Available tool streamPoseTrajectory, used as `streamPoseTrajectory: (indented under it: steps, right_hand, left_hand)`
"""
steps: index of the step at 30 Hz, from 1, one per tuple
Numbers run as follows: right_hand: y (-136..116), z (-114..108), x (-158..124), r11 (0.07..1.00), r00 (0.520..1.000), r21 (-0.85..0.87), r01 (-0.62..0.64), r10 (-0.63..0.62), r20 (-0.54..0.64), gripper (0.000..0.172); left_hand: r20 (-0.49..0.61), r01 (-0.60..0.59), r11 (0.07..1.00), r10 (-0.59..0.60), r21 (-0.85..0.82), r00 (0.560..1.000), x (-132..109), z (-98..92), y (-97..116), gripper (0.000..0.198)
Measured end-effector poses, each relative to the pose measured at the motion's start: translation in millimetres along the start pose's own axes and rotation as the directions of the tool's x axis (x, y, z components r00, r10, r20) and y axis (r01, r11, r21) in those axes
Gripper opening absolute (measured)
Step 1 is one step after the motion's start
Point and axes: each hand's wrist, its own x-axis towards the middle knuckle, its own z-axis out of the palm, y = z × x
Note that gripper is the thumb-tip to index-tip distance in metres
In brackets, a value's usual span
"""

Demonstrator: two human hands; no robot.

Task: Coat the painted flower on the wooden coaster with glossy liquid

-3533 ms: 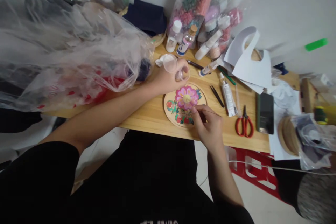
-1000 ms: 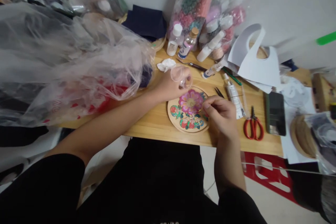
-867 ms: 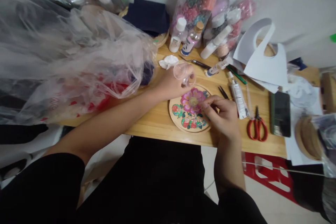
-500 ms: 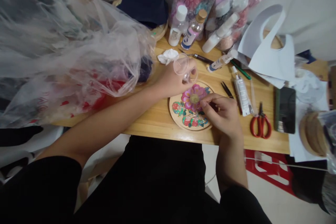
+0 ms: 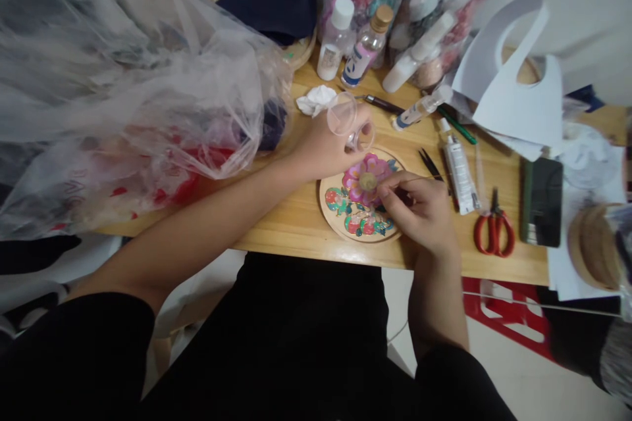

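Observation:
My left hand [image 5: 332, 145] is closed around clear plastic cups [image 5: 342, 113], tilted over the far edge of a round wooden board [image 5: 330, 220]. On that board lie a pink-purple flower [image 5: 354, 176] with a yellowish centre and colourful fruit-and-leaf shapes [image 5: 359, 223] with gold outlines. Over the flower's right side, my right hand [image 5: 417, 207] pinches a thin stick-like tool [image 5: 437, 177], whose end sticks out to the right past the knuckles. Its tip is hidden by the fingers, so I cannot tell whether it touches the petals.
Right of the board lie black tweezers [image 5: 430, 164], a white tube [image 5: 459, 171], red-handled pliers [image 5: 494, 230] and a phone [image 5: 542, 202]. Behind stand bottles [image 5: 365, 52] and crumpled tissue [image 5: 316, 100]. A large plastic bag [image 5: 148, 92] covers the left.
The view has shifted slightly, so the things on the right sit a little further right. Both hands keep nearly the same pose over the board.

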Motion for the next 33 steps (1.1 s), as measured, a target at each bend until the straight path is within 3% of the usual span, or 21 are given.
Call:
streamPoseTrajectory:
  steps: [14,17,21,23,28,33]
  right_hand:
    - [0,2,-3,0.995,0.996,0.061,-0.079,0.081,-0.04,0.014]
    - [2,4,-4,0.975,0.972,0.176,-0.133,0.163,-0.168,0.017]
    - [-4,-1,8,0.946,0.895,0.28,-0.16,0.259,-0.364,0.021]
    - [-11,-6,20,0.968,0.894,0.203,-0.144,0.216,-0.393,0.024]
    - [-16,-8,51,0.994,0.95,-0.091,-0.068,0.036,-0.311,0.021]
    - [-1,6,57,0.983,0.97,-0.181,0.01,-0.054,-0.239,0.017]
  left_hand:
    - [0.008,0.001,1.0,-0.001,0.005,1.0,1,-0.6,1,0.013]
    - [0.01,-0.011,1.0,0.011,0.015,1.0,1,0.2,0,0.012]
    - [-0.004,-0.029,1.0,0.029,0.011,1.0,0,0.3,-2,0.01]
    - [-0.003,-0.032,0.999,0.032,-0.011,0.999,0,-0.7,-2,0.009]
    - [-0.02,-0.026,0.999,0.026,-0.022,0.999,-1,-1.3,-1,0.015]
    - [0.008,-0.055,0.996,0.055,0.064,0.998,0,0.8,0,0.009]
